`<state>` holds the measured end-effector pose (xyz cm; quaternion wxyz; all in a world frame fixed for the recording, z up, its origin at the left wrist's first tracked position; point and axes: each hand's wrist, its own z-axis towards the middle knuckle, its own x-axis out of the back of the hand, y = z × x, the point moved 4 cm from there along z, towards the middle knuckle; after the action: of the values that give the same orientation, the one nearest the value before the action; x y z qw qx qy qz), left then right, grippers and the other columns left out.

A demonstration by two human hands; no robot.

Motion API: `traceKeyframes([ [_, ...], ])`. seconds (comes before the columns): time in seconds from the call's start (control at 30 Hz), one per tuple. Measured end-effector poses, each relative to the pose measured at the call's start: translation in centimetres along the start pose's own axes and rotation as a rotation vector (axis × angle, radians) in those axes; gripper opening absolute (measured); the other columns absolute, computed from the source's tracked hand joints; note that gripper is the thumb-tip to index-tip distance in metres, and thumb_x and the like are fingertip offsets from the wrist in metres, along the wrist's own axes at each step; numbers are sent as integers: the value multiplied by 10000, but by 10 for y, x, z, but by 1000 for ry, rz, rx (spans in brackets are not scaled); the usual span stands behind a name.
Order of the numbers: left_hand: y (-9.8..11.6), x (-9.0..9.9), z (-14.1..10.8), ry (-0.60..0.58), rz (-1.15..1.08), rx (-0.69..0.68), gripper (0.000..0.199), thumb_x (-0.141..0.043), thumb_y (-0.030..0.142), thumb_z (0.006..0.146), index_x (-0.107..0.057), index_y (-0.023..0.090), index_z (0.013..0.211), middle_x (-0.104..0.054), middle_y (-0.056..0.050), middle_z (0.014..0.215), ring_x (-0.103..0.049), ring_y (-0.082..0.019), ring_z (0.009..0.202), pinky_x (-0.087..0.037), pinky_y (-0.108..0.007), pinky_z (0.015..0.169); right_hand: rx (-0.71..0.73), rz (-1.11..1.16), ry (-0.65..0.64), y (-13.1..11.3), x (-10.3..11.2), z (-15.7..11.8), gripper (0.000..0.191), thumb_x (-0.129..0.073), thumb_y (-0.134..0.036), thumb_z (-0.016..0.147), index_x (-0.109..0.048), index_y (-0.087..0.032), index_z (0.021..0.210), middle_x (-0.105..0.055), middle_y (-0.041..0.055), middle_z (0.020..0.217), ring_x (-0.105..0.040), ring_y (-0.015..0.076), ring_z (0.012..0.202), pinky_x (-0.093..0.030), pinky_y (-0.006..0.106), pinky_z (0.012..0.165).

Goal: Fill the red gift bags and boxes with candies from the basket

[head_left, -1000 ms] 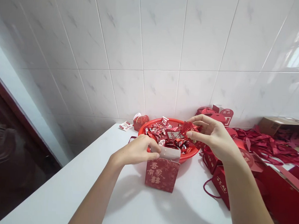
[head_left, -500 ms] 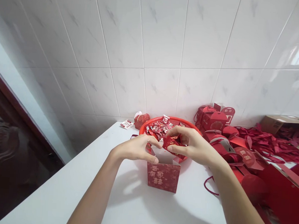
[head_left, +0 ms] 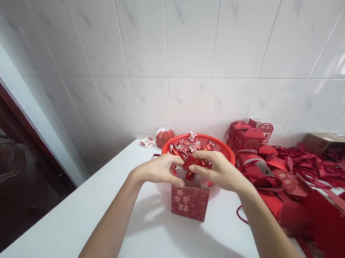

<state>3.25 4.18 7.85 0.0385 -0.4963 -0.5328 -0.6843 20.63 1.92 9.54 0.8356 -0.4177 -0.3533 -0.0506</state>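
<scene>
A red box with gold characters (head_left: 189,203) stands upright on the white table, its top open. My left hand (head_left: 159,169) is at the box's left rim, thumb along the front edge and fingers bent over the opening. Over the box, my right hand (head_left: 213,166) pinches a red wrapped candy (head_left: 190,162) between thumb and fingers. Another red wrapped piece shows just below it at the opening. Behind both hands sits a red-orange basket (head_left: 227,150) holding several wrapped candies (head_left: 184,147).
Several red boxes (head_left: 248,138) and folded cartons (head_left: 285,181) crowd the right side. Red ribbons (head_left: 306,165) lie by a brown cardboard box (head_left: 319,141). A small red box (head_left: 164,138) and a printed card (head_left: 148,142) rest near the tiled wall.
My right hand has shifted slightly left over the box with the red candy. My left hand remains at the rim. The view has moved slightly.
</scene>
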Motion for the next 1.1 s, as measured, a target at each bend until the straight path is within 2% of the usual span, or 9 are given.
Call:
traceKeyframes([
  [0.2, -1, -1, 0, -5, -31, -10, 420, -782, 325, 706, -738, 239, 1114, -678, -57, 1128, -646, -244, 983, -519, -322, 798, 17, -17, 84, -1, 3, 1, 267, -638, -244, 890, -500, -189, 668, -486, -39, 675, -445, 120, 649, -335, 247, 591],
  [0.33, 3, -1, -2, -21, 6, -4, 345, -751, 305, 731, -752, 245, 1070, -697, -30, 1067, -646, -226, 946, -505, -301, 770, 34, -17, 40, 1, -1, 2, 47, -692, -242, 868, -675, -198, 871, -689, 1, 882, -604, 158, 813, -433, 265, 717],
  [0.4, 4, 0, -2, -13, 19, -1, 381, -758, 312, 725, -743, 249, 1100, -697, -31, 1110, -638, -235, 996, -506, -304, 803, 41, -17, 40, 2, 0, 2, 102, -696, -276, 876, -699, -207, 950, -719, 18, 971, -638, 179, 889, -459, 281, 767],
  [0.5, 2, 0, -1, 2, 13, -20, 371, -733, 346, 763, -742, 251, 1122, -688, -48, 1198, -621, -254, 1083, -508, -325, 868, 48, -34, 82, 0, 7, -2, 118, -659, -294, 907, -704, -201, 964, -728, 31, 983, -655, 187, 907, -482, 294, 786],
  [0.63, 4, 0, -2, 16, 48, -59, 269, -658, 384, 844, -770, 240, 1042, -713, -59, 1144, -641, -241, 1024, -498, -327, 845, 38, -34, 135, -1, 19, -6, 163, -649, -321, 909, -705, -200, 1003, -735, 55, 1028, -668, 213, 965, -509, 330, 831],
  [0.73, 10, -2, -4, 11, 109, -62, 282, -680, 332, 799, -751, 239, 1056, -706, -42, 1102, -637, -219, 951, -485, -301, 775, 14, -26, 143, 1, 24, -8, 188, -639, -344, 911, -704, -198, 1010, -736, 73, 1048, -671, 232, 989, -522, 357, 850],
  [0.87, 17, -7, -4, 32, 209, -62, 385, -593, 181, 751, -669, 232, 1125, -675, -6, 884, -580, -172, 710, -400, -264, 600, 10, -74, 98, 6, 23, -10, 221, -643, -333, 907, -685, -196, 1075, -723, 83, 1114, -669, 235, 1027, -525, 369, 879],
  [1.0, 23, -11, -1, 36, 212, -155, 446, -524, 119, 782, -635, 249, 1193, -699, -12, 1007, -619, -189, 815, -434, -280, 678, -30, -129, -20, 11, 18, -12, 284, -664, -291, 893, -648, -201, 1162, -713, 81, 1152, -666, 234, 1050, -521, 359, 882],
  [1.1, 25, -8, -2, 80, 202, -212, 365, -533, 131, 814, -685, 227, 1132, -715, -27, 1052, -639, -202, 897, -476, -297, 746, -92, -212, -117, 14, 15, -13, 412, -700, -273, 866, -612, -193, 1261, -688, 98, 1229, -651, 254, 1067, -507, 374, 882],
])
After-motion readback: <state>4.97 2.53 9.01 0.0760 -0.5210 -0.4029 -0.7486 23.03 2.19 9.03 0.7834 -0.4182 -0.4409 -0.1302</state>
